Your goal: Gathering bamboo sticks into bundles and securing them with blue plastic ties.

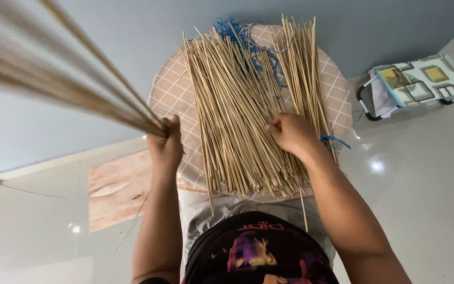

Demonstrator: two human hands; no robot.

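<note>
From the head camera, a bunch of thin sticks point(64, 79) was gripped tight in the closed left hand point(166, 143) and pointed up toward the left, looking blurry. A big pile of sticks point(243, 110) was spread on a round checked board point(169, 89) held on the lap. The right hand point(291, 132) was curled on top of the pile, and sticks were pinched by its fingers. Blue string point(243, 37) was tangled at the far end. A small cart point(416, 84) was seen on the floor to the right.

The sticks point(243, 105) cover most of the round stool point(169, 89); only its left and right edges are bare. A blue string point(248, 39) lies at the far edge.
</note>
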